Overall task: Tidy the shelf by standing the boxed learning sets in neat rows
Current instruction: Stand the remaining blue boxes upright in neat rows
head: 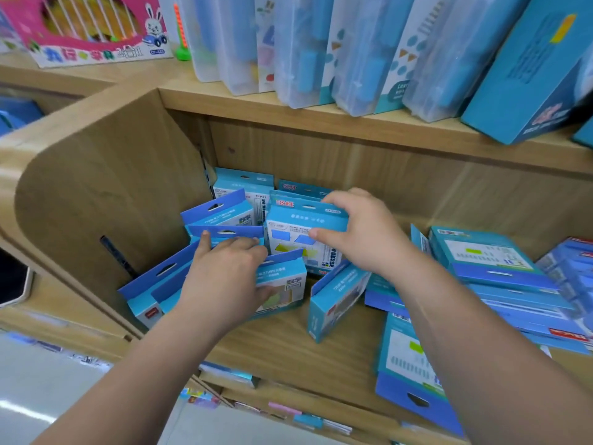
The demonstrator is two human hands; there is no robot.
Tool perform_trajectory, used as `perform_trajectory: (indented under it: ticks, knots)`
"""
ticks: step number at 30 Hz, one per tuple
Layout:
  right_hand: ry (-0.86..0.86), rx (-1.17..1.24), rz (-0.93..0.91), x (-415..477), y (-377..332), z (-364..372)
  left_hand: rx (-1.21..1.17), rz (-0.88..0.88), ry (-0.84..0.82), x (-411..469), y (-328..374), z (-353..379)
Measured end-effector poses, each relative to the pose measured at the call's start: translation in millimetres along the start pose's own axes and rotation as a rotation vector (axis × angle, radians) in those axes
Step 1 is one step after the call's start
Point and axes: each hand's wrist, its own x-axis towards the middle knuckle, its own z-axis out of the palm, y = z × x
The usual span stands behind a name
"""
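Boxed learning sets (218, 213) in blue and pale-blue cardboard with hang-tab tops crowd the left end of the light wooden shelf (288, 348). Some stand at the back and several slump forward against one another. The right hand (362, 236) pinches one upright pale-blue box (298, 220) by its top edge, thumb on the printed front and fingers curled over the back. The left hand (224, 277) lies across the slumped front boxes (285, 284), fingers stretched fairly straight over their tabs, steadying rather than gripping. To do this step well, the held box should probably go down square to its neighbours, base flat on the board, while the left hand holds the leaners back. A tipped blue box (337, 300) and a flat pile of blue boxes (487, 255) to the right are not yet stood up. They look light and quick to topple, so each row wants packing tight against the wooden side wall (112, 187).
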Motion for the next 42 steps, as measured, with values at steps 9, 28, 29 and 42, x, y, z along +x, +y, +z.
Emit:
perform_trajectory:
  ticks: [9,28,29,42]
  knots:
    - [-0.081,-0.311,0.101,9,-4,21,-0.034,0.009,0.095,-7,-7,5]
    - [-0.19,-0.315,0.17,12,1,8,-0.081,0.05,-0.007,-12,-7,0]
    - [-0.192,-0.313,0.169,12,-1,8,-0.081,0.051,-0.005,-12,-7,0]
    - [0.232,-0.086,0.108,-23,30,-18,-0.227,0.158,0.177,-11,13,-5]
